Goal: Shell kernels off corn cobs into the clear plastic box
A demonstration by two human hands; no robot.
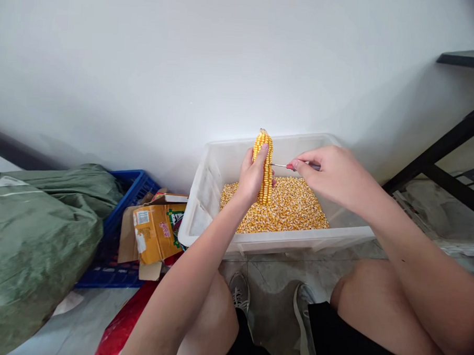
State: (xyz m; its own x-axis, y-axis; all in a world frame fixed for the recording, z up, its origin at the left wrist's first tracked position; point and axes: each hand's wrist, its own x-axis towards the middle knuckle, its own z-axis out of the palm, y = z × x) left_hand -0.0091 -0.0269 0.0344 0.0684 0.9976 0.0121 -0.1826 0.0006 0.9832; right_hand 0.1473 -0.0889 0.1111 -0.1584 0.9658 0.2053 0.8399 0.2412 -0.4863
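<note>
Nearest the viewer, the person's bare knees are facing the near side of a white plastic bin, and both forearms are extending over its rim. Above the bin, the right hand is pinching a slim red-handled tool between thumb and fingers, and the metal shaft is pointing left, lying nearly level. At the shaft's end a corn cob is standing almost upright, tapered end on top, its long axis running close to square across the shaft. The cob is lying to the left of the right fingers, with the bare shaft bridging the gap; the tip is seemingly meeting the cob's right side, though whether it is pressing in among the rows is too small to tell. The left hand is the nearer one: it is grasping the cob from the left, thumb lying along the front. Below, loose kernels are lying heaped in the bin, and behind, a white wall is rising
</note>
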